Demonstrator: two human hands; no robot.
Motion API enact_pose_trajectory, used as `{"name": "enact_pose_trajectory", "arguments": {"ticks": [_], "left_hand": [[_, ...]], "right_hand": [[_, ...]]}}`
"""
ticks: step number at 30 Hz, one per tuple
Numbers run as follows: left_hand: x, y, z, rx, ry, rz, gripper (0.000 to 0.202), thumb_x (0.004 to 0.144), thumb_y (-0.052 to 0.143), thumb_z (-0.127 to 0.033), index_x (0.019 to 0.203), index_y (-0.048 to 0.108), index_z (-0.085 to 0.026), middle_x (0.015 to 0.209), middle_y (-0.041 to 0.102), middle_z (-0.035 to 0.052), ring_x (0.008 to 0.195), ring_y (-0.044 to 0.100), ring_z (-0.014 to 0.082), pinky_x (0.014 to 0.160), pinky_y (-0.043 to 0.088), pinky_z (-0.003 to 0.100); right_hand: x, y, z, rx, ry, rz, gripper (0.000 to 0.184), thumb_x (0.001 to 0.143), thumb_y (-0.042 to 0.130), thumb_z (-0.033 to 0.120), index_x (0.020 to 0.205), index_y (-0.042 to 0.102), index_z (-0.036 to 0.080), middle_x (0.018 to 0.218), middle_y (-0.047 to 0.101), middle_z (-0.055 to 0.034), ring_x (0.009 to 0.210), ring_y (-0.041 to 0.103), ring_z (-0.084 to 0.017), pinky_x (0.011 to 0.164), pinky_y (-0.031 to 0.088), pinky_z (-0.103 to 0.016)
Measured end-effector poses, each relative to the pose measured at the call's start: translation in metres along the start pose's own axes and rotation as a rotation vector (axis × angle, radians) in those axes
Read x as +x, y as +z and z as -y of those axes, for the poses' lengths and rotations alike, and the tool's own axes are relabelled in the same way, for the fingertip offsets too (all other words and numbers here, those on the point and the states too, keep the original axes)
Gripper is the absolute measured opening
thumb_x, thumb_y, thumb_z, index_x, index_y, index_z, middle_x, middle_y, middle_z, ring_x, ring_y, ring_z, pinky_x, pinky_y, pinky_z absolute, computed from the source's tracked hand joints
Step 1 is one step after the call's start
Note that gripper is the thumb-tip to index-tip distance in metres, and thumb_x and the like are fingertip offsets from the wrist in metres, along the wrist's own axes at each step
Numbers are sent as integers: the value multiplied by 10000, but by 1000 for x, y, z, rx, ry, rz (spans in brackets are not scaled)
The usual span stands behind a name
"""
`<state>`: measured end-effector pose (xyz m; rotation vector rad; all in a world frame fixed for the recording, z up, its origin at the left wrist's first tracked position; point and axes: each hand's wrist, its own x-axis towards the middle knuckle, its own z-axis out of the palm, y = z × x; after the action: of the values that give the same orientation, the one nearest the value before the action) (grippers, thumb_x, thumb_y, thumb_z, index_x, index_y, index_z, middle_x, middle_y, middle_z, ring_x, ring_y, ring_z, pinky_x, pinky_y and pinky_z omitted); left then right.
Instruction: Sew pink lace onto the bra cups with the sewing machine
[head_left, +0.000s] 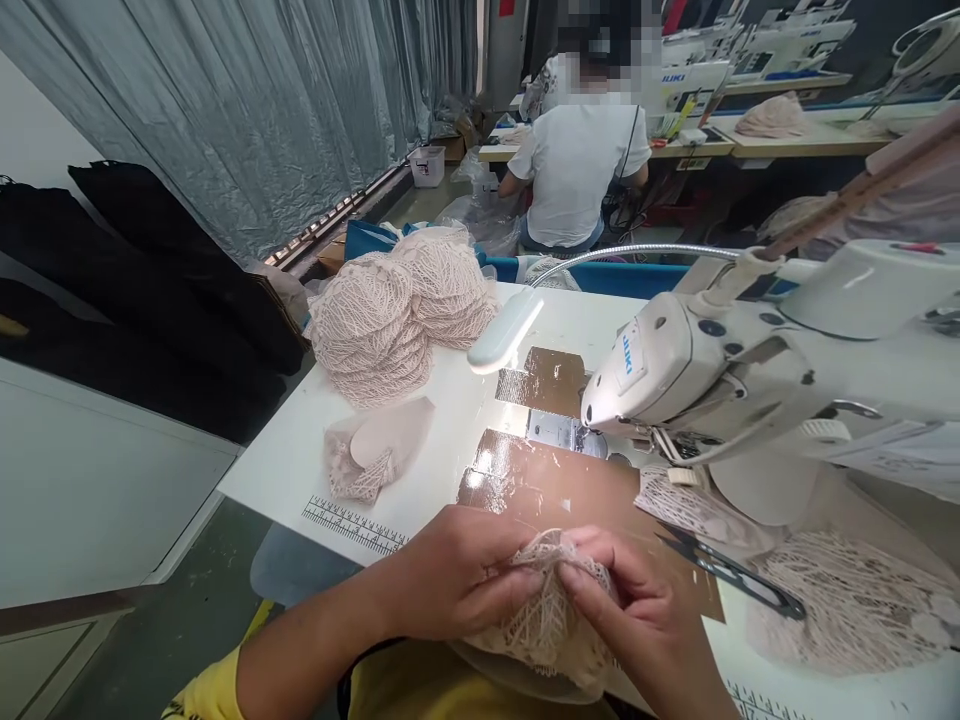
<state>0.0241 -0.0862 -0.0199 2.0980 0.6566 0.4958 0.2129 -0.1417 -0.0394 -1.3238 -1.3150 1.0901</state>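
Observation:
My left hand (450, 575) and my right hand (637, 610) both pinch a beige lace piece (547, 615) at the near edge of the white sewing table (300, 450). The fingers of both hands are closed on the lace, which bunches between them and hangs toward my lap. Just beyond stands the white sewing machine (750, 370), its needle area lit by a gooseneck lamp (506, 330).
A stack of pink lace cups (390, 310) sits at the table's far left, one loose cup (371, 450) nearer. Black thread snips (735, 575) lie on lace pieces (847, 600) at right. A person in a white shirt (577, 170) sits ahead. Dark garments (135, 290) lie left.

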Motion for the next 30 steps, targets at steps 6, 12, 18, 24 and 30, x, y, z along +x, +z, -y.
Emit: {"name": "enact_pose_trajectory", "arguments": {"ticks": [6,12,18,24,30], "left_hand": [[3,2,-1,10,-27,-86,171,857,542,-309,811,536,-145,672,476,-15,618,430,108,584,324,235],[6,9,-1,-212,-93,-79,257,885,492,-271,662,446,-150,596,381,-38,556,352,75,527,277,217],[6,16,4,-377,-136,-67,284,914,457,-297,676,465,-143,627,418,-23,582,377,78,539,302,214],[8,20,7,-387,-162,-53,356,928,437,-329,621,406,-153,609,366,-32,565,340,76,527,282,220],[13,16,9,-561,-162,-21,248,773,679,-352,831,603,-123,764,521,17,695,474,116,624,378,223]], "right_hand": [[-2,3,3,-5,59,3,244,792,622,357,604,584,206,637,635,15,579,554,-128,551,401,-233],[-4,-2,-2,-95,100,-2,285,777,625,408,584,583,202,518,517,39,496,440,-107,480,339,-226],[0,-13,-2,4,135,-39,285,743,675,420,953,664,227,885,702,-32,794,639,-182,725,491,-271],[6,-15,6,-214,79,189,286,842,547,447,691,621,216,591,556,21,556,484,-127,532,357,-248],[7,-18,4,-4,229,163,338,785,598,505,651,570,195,595,472,29,566,415,-114,521,318,-238]]}}
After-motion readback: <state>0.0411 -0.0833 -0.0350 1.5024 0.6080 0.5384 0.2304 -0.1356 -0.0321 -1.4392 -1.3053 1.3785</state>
